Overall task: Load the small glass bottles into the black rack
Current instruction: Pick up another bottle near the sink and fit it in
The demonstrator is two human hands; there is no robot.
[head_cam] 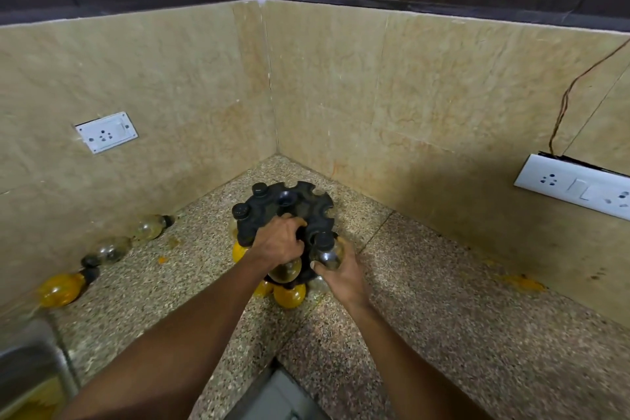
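Two bare forearms rise from the bottom edge of the frame toward its centre, with no sleeves, watch, bracelet or rings showing. The left hand (278,242) and the right hand (342,274) wear no gloves. A short, pale thumbnail shows on the right hand.

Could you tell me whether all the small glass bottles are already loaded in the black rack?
No, three bottles lie on the counter along the left wall, apart from the black rack.

one black rack (284,206), two wall sockets (106,132)
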